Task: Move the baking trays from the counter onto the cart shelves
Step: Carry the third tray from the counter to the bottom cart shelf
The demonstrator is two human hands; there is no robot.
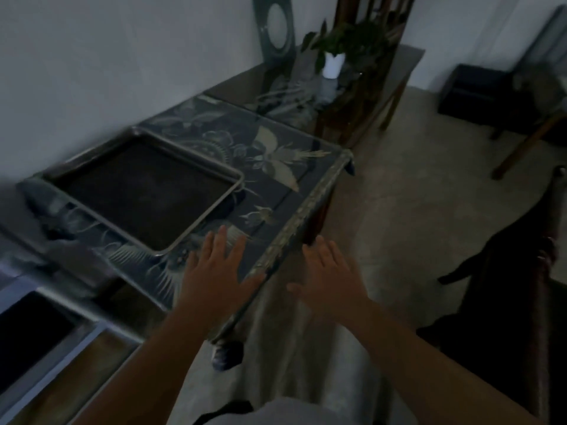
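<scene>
We face the bench [276, 191], its patterned top carrying one baking tray [144, 191] flat near the wall, within reach for lifting; our left hand [214, 268] and right hand [331, 271] hover spread wide and empty, probably readying a two-sided grip on its rim

A potted plant [333, 53] in a white pot stands on a far glass-topped side table [399, 69] by the wall; behind it leans a dark framed panel [274, 29] with a pale oval; a dark box-like stool [469, 87] sits on the grey floor [399, 191] well apart to the right.
</scene>
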